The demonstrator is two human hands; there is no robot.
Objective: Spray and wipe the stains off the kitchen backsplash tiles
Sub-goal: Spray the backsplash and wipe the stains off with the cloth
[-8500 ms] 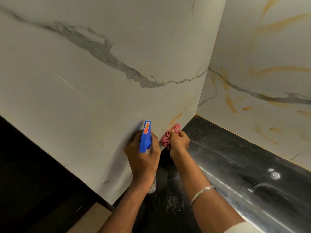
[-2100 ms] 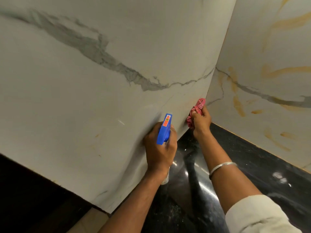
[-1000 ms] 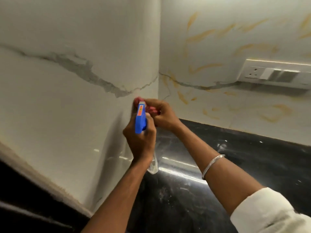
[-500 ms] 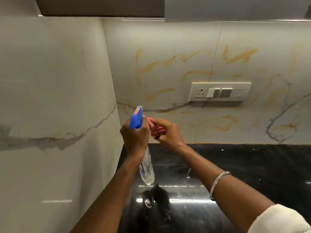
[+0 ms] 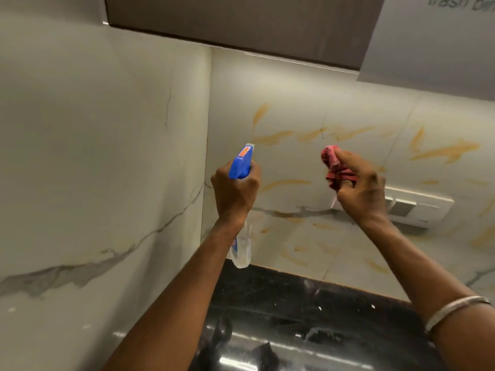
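On the back wall above the worktop (image 5: 294, 303), the backsplash tiles (image 5: 294, 97) are pale with thin grey lines. Many orange stains (image 5: 444, 152) are smeared across them. Some stains are high up and some are low down near the worktop.

From where I watch, both arms reach up in front of this wall. My left grip (image 5: 235, 191) is wrapped tight round the neck of a spray bottle (image 5: 241, 164). The bottle has a blue top and a clear body that hangs down below the grip. Its nozzle points up toward the stained tiles. It is near the corner where the two walls meet.

My right grip (image 5: 361, 191) is clenched on a bunched red cloth (image 5: 334, 167). The cloth pokes out past the fingers at the top. It is up in front of the stained tiles, to the right of the bottle and well apart from it. I cannot tell if the cloth touches the wall.

Just behind the right grip is a white switch plate (image 5: 417, 207) on the wall, and the grip hides its left end. A silver bangle (image 5: 452, 307) sits on the right arm.

The side wall tile (image 5: 93, 156) on the left is pale with a long grey line. A dark cabinet (image 5: 241, 20) hangs over the tiles. The worktop is black and shiny, with small white specks on it.
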